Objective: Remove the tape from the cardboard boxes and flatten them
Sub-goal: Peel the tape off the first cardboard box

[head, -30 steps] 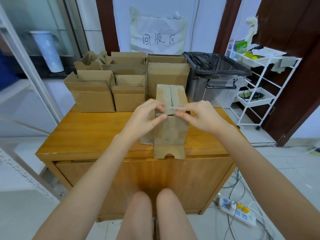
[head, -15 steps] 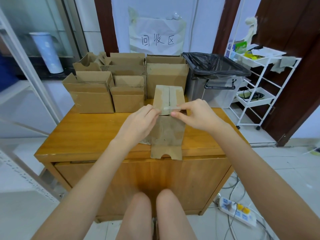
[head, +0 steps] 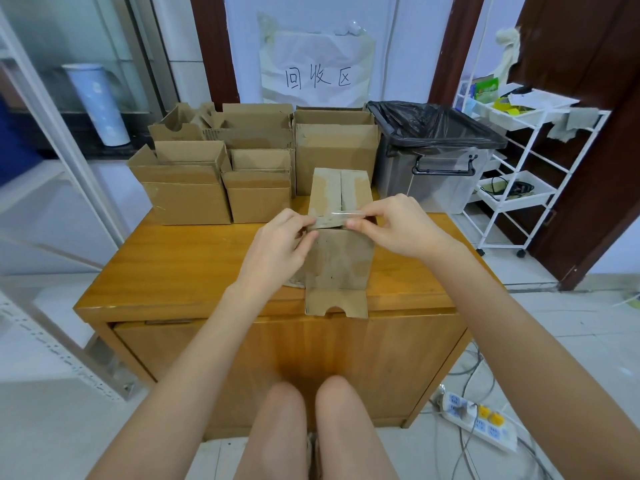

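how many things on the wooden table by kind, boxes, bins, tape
cardboard boxes stacked at the back: 6, though the overlapping rear ones are hard to separate
cardboard box being worked on: 1
bin with black liner: 1
strip of clear tape held between both hands: 1
total: 9

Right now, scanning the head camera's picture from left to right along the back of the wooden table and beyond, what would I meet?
White cylinder behind glass → open cardboard boxes → tall cardboard box → lined bin → white trolley.
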{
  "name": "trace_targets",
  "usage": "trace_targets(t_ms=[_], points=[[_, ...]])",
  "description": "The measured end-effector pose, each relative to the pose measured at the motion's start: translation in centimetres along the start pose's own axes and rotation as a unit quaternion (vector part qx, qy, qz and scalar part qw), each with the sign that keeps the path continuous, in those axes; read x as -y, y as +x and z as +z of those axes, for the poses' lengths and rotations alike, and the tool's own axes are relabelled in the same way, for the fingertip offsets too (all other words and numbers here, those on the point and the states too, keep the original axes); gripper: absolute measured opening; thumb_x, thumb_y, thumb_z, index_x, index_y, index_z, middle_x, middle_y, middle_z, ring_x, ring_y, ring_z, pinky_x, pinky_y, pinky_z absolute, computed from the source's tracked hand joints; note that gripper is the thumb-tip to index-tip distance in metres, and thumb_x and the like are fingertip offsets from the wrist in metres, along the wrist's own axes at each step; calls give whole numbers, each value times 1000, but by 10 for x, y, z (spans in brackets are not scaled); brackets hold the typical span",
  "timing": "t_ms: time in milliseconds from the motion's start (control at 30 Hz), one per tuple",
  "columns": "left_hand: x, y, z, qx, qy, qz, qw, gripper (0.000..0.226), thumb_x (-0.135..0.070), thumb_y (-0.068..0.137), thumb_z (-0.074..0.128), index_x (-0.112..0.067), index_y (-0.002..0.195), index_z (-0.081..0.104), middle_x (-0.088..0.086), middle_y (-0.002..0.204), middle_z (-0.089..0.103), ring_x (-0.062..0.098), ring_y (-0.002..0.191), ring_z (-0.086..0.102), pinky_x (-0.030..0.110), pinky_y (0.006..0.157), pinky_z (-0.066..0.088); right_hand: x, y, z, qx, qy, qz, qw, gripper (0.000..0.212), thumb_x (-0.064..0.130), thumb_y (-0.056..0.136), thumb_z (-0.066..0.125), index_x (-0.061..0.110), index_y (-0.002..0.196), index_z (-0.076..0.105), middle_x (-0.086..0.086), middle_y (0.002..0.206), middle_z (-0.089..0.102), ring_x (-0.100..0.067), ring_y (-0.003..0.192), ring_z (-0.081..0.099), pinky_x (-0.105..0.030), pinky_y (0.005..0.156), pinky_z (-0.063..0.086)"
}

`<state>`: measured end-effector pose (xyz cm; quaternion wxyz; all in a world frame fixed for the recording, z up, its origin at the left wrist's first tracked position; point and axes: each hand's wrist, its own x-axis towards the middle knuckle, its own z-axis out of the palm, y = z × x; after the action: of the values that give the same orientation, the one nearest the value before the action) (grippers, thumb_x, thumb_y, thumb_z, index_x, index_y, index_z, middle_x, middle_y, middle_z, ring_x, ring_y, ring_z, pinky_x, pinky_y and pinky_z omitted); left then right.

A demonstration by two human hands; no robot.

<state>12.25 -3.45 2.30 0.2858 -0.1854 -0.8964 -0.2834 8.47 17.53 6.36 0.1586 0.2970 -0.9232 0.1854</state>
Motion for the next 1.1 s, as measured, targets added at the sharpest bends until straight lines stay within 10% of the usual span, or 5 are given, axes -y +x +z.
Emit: trace_targets(t_ms=[400, 600, 767, 1100], points=[[-17, 5, 1, 46, 285, 121, 950, 37, 5, 47, 88, 2, 74, 63, 13, 61, 56, 22, 46, 56, 22, 36, 38, 5, 2, -4, 18, -12, 8, 1000, 44, 46, 93, 53, 6, 94, 73, -7, 82, 71, -21, 77, 63, -38, 77, 50], [-11, 9, -2, 75, 241, 126, 959, 37, 4, 55, 86, 6, 87, 67, 16, 73, 62, 25, 53, 61, 26, 41, 44, 6, 3, -4, 25, -14, 11, 1000, 41, 45, 93, 54, 10, 88, 74, -5, 78, 69, -19, 72, 60, -37, 74, 50], [-9, 2, -7, 71, -7, -78, 994, 58, -38, 88, 65, -11, 135, 44, -3, 128, 51, 13, 110, 55, 29, 92, 50, 4, 2, -5, 33, -12, 19, 999, 51, 52, 91, 48, 9, 94, 74, -7, 87, 72, -21, 80, 64, -40, 78, 51], [-7, -9, 2, 74, 26, -79, 994, 42, -23, 101, 44, -7, 140, 38, 8, 130, 59, 21, 112, 60, 33, 89, 53, 8, 1, -7, 34, 7, 39, 999, 35, 47, 91, 57, 19, 100, 76, -3, 94, 74, -20, 88, 65, -40, 83, 51]])
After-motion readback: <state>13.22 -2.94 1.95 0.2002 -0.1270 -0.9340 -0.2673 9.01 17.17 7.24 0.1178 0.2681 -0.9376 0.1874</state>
